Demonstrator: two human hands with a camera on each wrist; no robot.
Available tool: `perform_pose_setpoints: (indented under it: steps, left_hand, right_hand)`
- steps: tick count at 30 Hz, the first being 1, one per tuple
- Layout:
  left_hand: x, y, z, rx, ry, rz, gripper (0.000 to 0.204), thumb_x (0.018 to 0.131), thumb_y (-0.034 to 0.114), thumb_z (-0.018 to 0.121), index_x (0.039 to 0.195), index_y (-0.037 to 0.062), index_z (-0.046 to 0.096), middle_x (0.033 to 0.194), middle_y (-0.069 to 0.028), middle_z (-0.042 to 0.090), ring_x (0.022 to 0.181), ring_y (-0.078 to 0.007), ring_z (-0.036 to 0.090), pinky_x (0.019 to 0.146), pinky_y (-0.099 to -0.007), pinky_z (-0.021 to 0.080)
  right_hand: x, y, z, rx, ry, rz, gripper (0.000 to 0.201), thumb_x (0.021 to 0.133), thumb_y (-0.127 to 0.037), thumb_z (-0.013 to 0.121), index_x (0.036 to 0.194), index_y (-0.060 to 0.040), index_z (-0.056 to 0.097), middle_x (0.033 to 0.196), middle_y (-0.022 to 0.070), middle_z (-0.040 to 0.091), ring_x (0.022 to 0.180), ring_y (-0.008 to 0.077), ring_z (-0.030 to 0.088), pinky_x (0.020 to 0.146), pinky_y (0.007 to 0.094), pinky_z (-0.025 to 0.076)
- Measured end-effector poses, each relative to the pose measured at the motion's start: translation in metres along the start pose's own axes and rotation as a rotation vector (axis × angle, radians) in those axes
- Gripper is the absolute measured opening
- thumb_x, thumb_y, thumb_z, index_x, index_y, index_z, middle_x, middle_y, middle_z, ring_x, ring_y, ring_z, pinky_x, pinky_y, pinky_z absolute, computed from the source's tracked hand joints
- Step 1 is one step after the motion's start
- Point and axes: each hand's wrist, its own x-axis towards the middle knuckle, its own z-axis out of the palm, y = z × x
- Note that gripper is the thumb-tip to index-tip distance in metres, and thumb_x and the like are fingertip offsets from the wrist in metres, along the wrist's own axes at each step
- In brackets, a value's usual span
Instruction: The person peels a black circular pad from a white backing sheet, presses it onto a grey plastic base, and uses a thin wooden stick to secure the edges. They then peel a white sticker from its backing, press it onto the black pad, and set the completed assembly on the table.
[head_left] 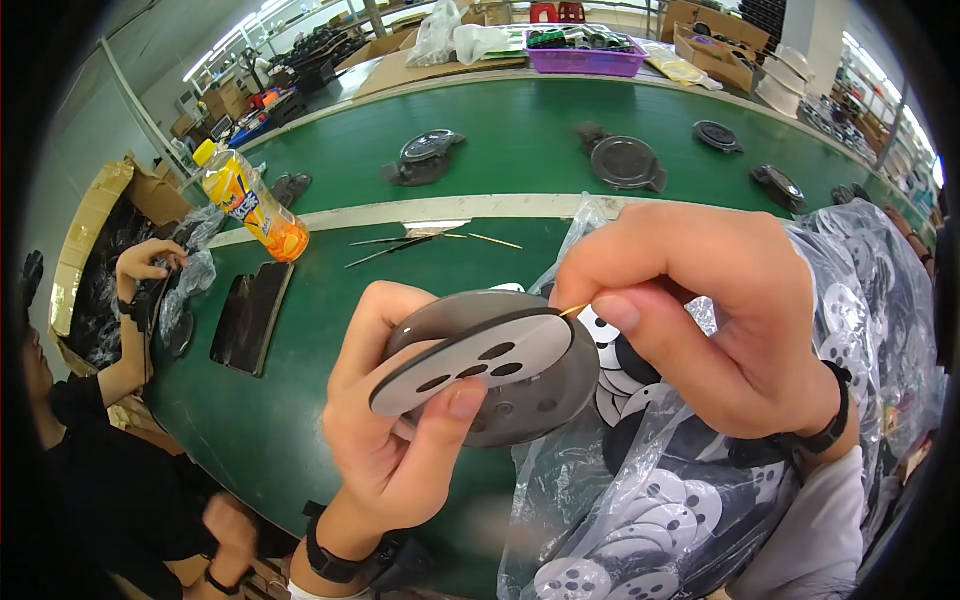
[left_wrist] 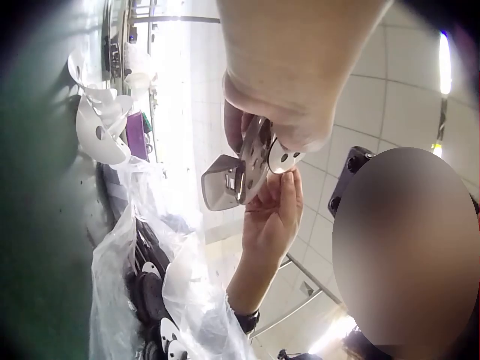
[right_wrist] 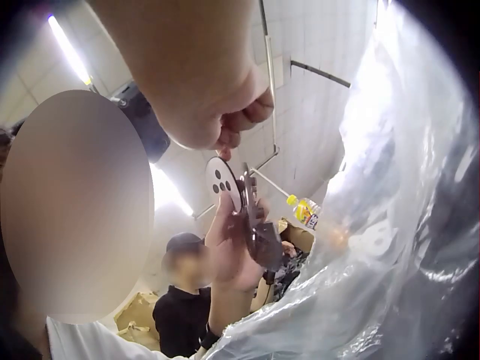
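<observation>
My left hand (head_left: 400, 430) grips a dark grey round plastic part (head_left: 530, 410) together with a white disc (head_left: 500, 365) that has black-looking holes, its thumb pressed on the disc's face. The disc stands tilted in front of the part. Between thumb and forefinger my right hand (head_left: 710, 310) pinches a thin yellowish stick (head_left: 574, 310) at the disc's upper right edge. In the right wrist view the disc (right_wrist: 220, 184) is beside the dark part (right_wrist: 262, 238); the left wrist view shows the part (left_wrist: 256, 161) between the hands.
Clear plastic bags (head_left: 640, 520) of white discs lie right and below. An orange drink bottle (head_left: 258, 205), a dark phone-like slab (head_left: 250, 318), tweezers (head_left: 390, 248) and thin sticks (head_left: 495, 241) lie left and ahead. Several dark round parts (head_left: 625, 163) sit on the green belt (head_left: 520, 130). Another person (head_left: 110, 450) sits left.
</observation>
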Motion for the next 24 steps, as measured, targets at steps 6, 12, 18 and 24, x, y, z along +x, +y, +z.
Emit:
perform_pose_setpoints:
  steps: [6,12,18,24]
  left_hand:
    - [-0.002,0.0,0.001,0.059,0.011,-0.014,0.011,0.079,0.0,0.058,0.089,-0.0046,0.059,0.091,-0.0147,0.052,0.071,-0.0152,0.048,0.059,-0.0229,0.039]
    - [-0.003,0.003,0.006,0.094,0.007,-0.026,0.01,0.08,-0.001,0.057,0.089,-0.0047,0.059,0.089,-0.0129,0.052,0.071,-0.0158,0.049,0.06,-0.023,0.039]
    - [-0.01,0.004,0.012,0.114,0.013,-0.047,0.01,0.08,-0.001,0.057,0.088,-0.0051,0.06,0.089,-0.0123,0.053,0.072,-0.0167,0.05,0.061,-0.0239,0.04]
    - [-0.01,0.011,0.019,0.173,-0.014,-0.117,0.013,0.079,-0.001,0.057,0.09,-0.0049,0.061,0.09,-0.013,0.053,0.071,-0.0177,0.051,0.061,-0.0239,0.039]
  right_hand:
    - [-0.001,0.004,0.001,-0.107,0.026,-0.105,0.01,0.076,0.002,0.054,0.083,0.0015,0.061,0.076,0.0096,0.063,0.053,0.0179,0.053,0.05,0.0244,0.042]
    - [-0.002,-0.003,0.011,-0.124,0.128,-0.082,0.005,0.072,0.002,0.061,0.074,-0.002,0.058,0.063,0.0049,0.055,0.047,0.0157,0.045,0.046,0.0255,0.036]
    - [-0.007,-0.001,0.016,-0.212,0.108,-0.166,0.022,0.066,-0.001,0.072,0.075,-0.005,0.052,0.055,0.0,0.045,0.043,0.0139,0.037,0.044,0.0269,0.028]
    - [-0.009,0.003,0.024,-0.356,0.164,-0.288,0.031,0.06,0.001,0.072,0.083,-0.0031,0.052,0.056,0.0007,0.047,0.043,0.0168,0.038,0.044,0.0284,0.029]
